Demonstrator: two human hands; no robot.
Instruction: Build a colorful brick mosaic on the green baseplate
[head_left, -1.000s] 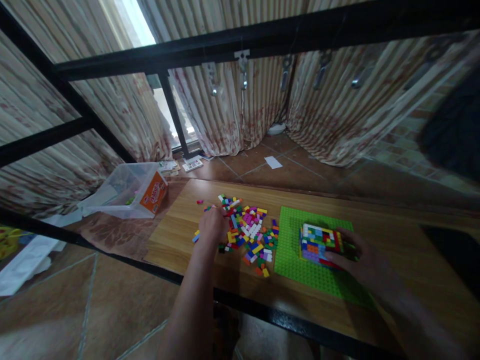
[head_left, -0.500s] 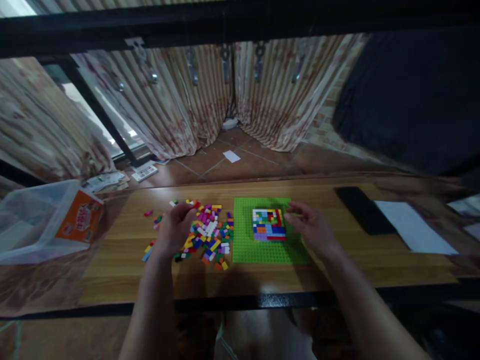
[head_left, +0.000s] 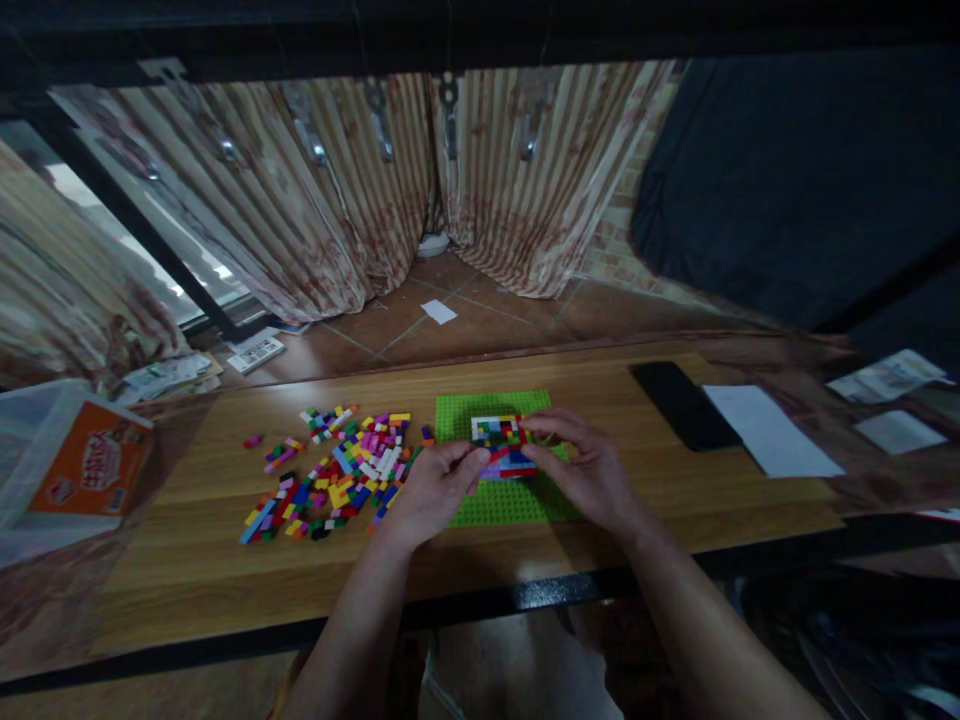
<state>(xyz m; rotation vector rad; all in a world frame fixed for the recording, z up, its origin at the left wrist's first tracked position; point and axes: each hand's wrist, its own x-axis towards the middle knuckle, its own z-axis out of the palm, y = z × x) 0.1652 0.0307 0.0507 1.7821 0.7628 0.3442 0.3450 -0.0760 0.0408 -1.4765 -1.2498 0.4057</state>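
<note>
A square build of coloured toy bricks (head_left: 495, 425) stands on a green studded baseplate (head_left: 495, 507). My left hand (head_left: 442, 490) is over the plate's left side, thumb and index finger pinched on a small red brick (head_left: 498, 456) above the build. At the build's right side is my right hand (head_left: 589, 465), thumb and fingers curved but apart, with the fingertips close to or touching its edge. I see nothing held in it. Both hands cover parts of the build and plate. Loose bricks (head_left: 337, 490) lie in a wide pile to the left.
The wooden table (head_left: 247, 590) has a dark edge along its front. A black phone-like slab (head_left: 686, 405) and a white paper sheet (head_left: 772, 430) lie at the right. Beyond the left end stands a clear plastic box (head_left: 30, 545) with an orange label. Curtains hang behind.
My left hand has come right from the brick pile to the build, with a red brick now showing at its fingertips. My right hand has closed in on the build's right side. The view has shifted right.
</note>
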